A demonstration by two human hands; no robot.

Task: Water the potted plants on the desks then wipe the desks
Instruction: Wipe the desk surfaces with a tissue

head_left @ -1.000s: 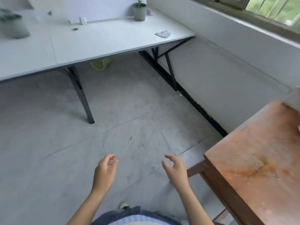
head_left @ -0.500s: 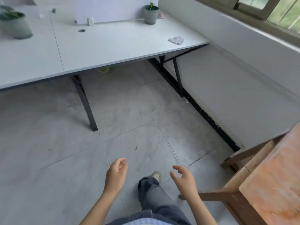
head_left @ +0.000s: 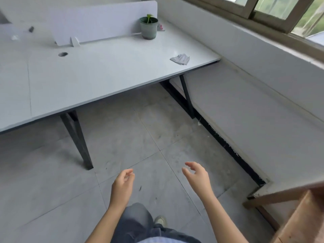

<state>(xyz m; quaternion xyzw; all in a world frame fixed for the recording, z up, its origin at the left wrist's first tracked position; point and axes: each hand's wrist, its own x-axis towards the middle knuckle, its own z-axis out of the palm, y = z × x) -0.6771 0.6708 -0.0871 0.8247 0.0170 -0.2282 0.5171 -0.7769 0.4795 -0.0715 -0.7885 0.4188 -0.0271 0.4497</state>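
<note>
A small green pot with a seedling [head_left: 148, 28] stands at the far right corner of the white desk [head_left: 105, 71], beside the white divider panel [head_left: 103, 21]. A crumpled grey cloth [head_left: 180, 59] lies near the desk's right front corner. My left hand [head_left: 121, 187] and my right hand [head_left: 197, 178] hang low over the tiled floor, well short of the desk. Both are empty with fingers loosely curled and apart.
Black desk legs [head_left: 77, 137] stand on the floor ahead. A low white ledge [head_left: 254, 111] runs along the right wall under the window [head_left: 263, 7]. A worn wooden table [head_left: 298, 216] juts in at the lower right. My leg and shoe [head_left: 159, 220] are below.
The view has moved closer to the white desk and turned right. The large pot at the left has left the frame and the wooden table has slid to the edge. Both hands stay empty.
</note>
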